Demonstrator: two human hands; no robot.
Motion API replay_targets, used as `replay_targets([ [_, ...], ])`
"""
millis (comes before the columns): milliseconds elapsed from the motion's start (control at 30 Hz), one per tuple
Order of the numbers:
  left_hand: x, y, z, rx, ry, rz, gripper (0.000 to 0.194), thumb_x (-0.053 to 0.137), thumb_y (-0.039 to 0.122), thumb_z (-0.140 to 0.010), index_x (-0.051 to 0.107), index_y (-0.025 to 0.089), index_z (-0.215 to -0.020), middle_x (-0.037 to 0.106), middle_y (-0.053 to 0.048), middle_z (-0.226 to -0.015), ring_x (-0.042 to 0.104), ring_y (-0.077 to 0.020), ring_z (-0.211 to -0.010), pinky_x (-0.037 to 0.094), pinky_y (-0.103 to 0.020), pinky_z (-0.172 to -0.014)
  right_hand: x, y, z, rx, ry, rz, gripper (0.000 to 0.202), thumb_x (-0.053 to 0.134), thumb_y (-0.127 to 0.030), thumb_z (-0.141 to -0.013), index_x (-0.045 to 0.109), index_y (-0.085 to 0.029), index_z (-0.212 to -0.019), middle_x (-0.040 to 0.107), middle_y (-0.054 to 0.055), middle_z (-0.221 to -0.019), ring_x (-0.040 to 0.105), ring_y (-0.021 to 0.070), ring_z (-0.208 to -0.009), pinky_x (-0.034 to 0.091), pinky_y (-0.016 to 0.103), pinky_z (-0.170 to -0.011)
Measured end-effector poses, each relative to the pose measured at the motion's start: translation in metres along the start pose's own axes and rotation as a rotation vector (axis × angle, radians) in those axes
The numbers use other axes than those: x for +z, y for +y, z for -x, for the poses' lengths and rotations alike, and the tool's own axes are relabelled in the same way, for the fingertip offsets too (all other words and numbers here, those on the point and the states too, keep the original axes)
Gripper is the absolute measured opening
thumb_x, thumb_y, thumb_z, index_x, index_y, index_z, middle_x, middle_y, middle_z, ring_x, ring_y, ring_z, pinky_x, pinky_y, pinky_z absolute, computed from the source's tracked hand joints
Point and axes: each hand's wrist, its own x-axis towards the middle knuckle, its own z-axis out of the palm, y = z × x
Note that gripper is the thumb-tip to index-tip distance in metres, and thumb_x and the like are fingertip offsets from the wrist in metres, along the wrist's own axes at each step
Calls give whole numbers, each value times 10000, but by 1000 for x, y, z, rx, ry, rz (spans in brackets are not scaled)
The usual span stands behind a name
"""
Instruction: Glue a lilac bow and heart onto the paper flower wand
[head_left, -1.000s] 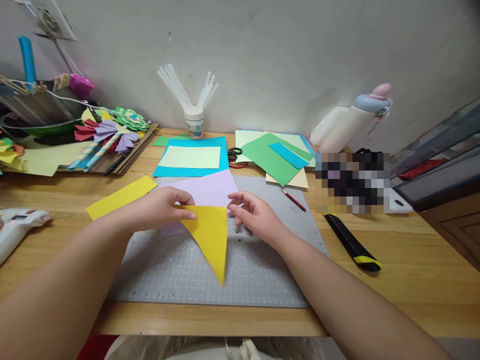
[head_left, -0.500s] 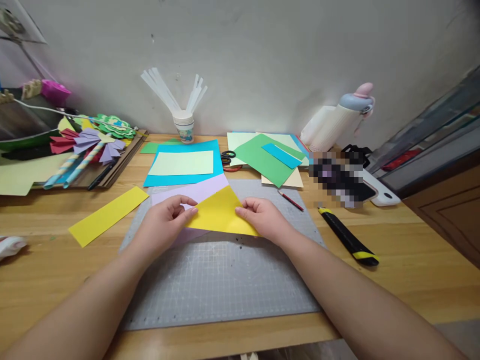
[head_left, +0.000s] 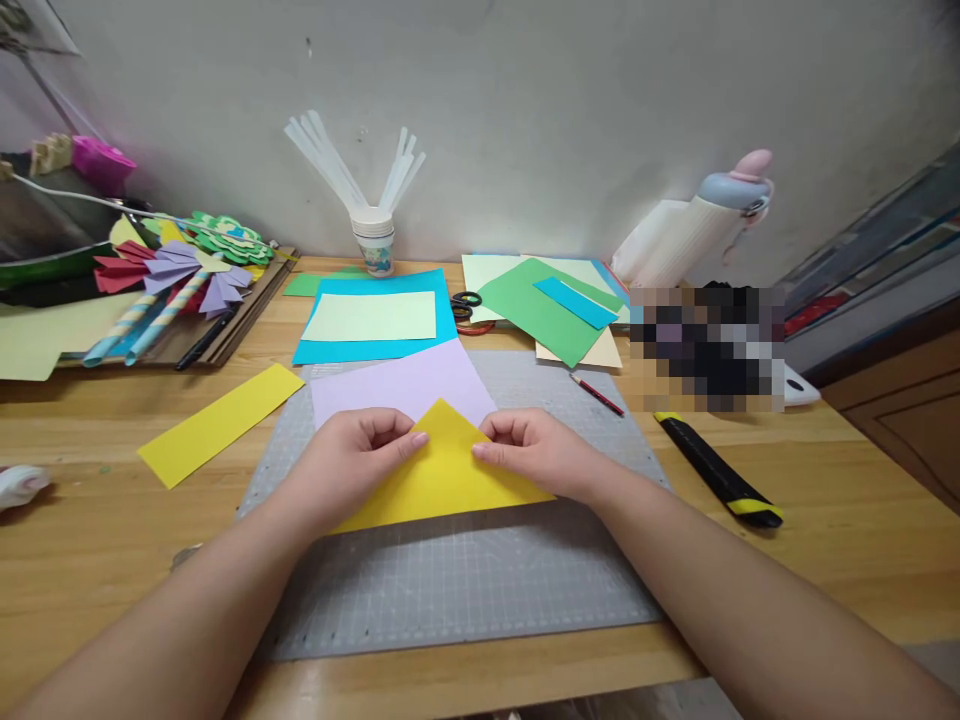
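Note:
A yellow paper (head_left: 446,465), triangular in outline with its point facing the wall, is held above the grey cutting mat (head_left: 465,590). My left hand (head_left: 360,455) pinches its left slanted edge, thumb on top and fingers curled behind. On the right slanted edge my right hand (head_left: 536,450) has the same kind of pinch. A lilac sheet (head_left: 405,380) lies just beyond, partly covered by the yellow paper and my hands. To the left, a yellow strip (head_left: 221,425) rests on the wooden table, its right end near the mat.
Behind are blue paper (head_left: 446,310), scissors (head_left: 466,300), green paper (head_left: 555,310) and paper cups (head_left: 373,240) with white strips. A pencil (head_left: 598,395), a black and yellow cutter (head_left: 716,470) and a bottle (head_left: 697,230) stand or lie right. Paper flowers (head_left: 195,275) lie left.
The yellow paper has come nearer to me and turned so that its point faces the wall. Both hands moved with it, and more of the lilac sheet shows. The view has shifted slightly.

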Motion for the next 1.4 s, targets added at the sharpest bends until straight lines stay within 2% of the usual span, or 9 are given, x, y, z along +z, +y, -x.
replay_targets([
  [233, 0, -1, 0, -63, -1, 78, 371, 665, 544, -624, 627, 175, -643, 586, 17, -573, 476, -105, -499, 311, -189, -427, -7, 2, -1, 67, -55, -59, 244, 681, -388, -711, 582, -168, -673, 594, -13, -674, 517, 99, -573, 372, 217, -526],
  [367, -1, -1, 0, -102, -38, 120, 373, 688, 527, -606, 630, 165, -673, 614, 6, -606, 509, -113, -522, 350, -193, -451, -8, 4, -2, 29, -84, -99, 246, 707, -386, -698, 601, -164, -723, 616, -12, -708, 545, 98, -600, 393, 214, -550],
  [567, -3, -4, -1, -49, 22, 78, 373, 683, 527, -616, 610, 163, -644, 554, 33, -549, 443, -83, -480, 292, -176, -428, -2, 4, -2, -69, -89, -129, 264, 721, -349, -700, 564, -180, -828, 636, -8, -772, 599, 114, -662, 447, 231, -609],
  [767, -2, -4, -3, -17, 123, 76, 375, 692, 510, -612, 571, 155, -613, 501, 45, -526, 377, -62, -455, 238, -167, -410, -2, 5, 0, -47, 9, 74, 183, 641, -354, -762, 572, -185, -778, 578, -20, -712, 606, 132, -605, 474, 250, -555],
  [867, -2, -6, -4, -27, 111, 149, 377, 704, 504, -611, 555, 158, -618, 498, 45, -528, 376, -60, -445, 237, -165, -400, -6, 8, -3, -116, 104, 158, 145, 607, -327, -783, 598, -184, -760, 585, -17, -710, 609, 134, -622, 485, 257, -588],
  [1000, -4, -11, -5, -26, 98, 186, 388, 710, 512, -623, 559, 156, -641, 529, 36, -566, 417, -62, -463, 277, -159, -417, -8, 7, -4, -192, 118, 208, 143, 603, -308, -785, 608, -179, -722, 582, -21, -675, 590, 119, -607, 477, 243, -593],
  [1133, -3, -10, -4, -12, 174, 129, 360, 687, 509, -656, 613, 157, -680, 561, 28, -582, 419, -61, -452, 281, -159, -398, -6, 3, -3, -98, 113, 128, 159, 614, -321, -781, 589, -176, -722, 602, -19, -660, 606, 105, -555, 448, 204, -502],
  [1267, 0, -6, -4, -28, 154, 218, 345, 695, 496, -646, 636, 164, -718, 636, 4, -648, 526, -102, -504, 365, -176, -420, -12, 0, -7, 10, 223, 1, 159, 642, -319, -769, 574, -176, -773, 648, 6, -715, 635, 104, -512, 346, 156, -378],
  [1400, 1, -5, -5, -54, 142, 372, 365, 713, 454, -650, 611, 204, -896, 674, 5, -703, 631, -153, -608, 473, -222, -518, -16, 1, -9, -19, 324, -351, 229, 667, -338, -763, 568, -207, -923, 680, 16, -822, 636, 95, -544, 330, 148, -361],
])
